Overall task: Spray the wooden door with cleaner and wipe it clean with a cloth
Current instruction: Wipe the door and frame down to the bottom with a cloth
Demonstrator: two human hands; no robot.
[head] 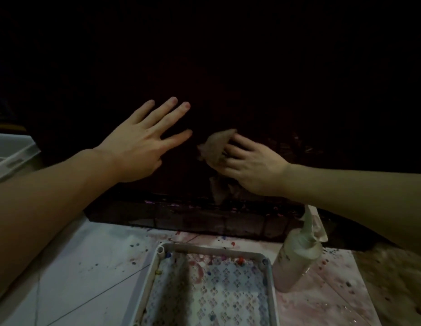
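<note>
Head view is dim, yet we can make out the wooden door (228,67) as a dark upright surface straight ahead of both arms, its bottom edge running left to right just above the stained tile floor (87,255). Our right hand (249,165) presses a crumpled cloth (216,149) against the lower part of the door, fingers curled over the wad and gripping it; part of the cloth hangs down below the palm toward the door's bottom edge. Our left hand (143,142) lies flat with fingers straight and spread, holding nothing, just left of the cloth; whether it touches the door we cannot tell.

We judge the wiping step to be in hand. Since the cloth sits low on the door and the panel rises well above it, the next stroke would probably go up or sideways along the face, and the right hand is the one placed to make it.

A spray bottle (296,257) stands upright on the floor below the right forearm, its nozzle end at the top, beside a white perforated tray (263,257).
</note>
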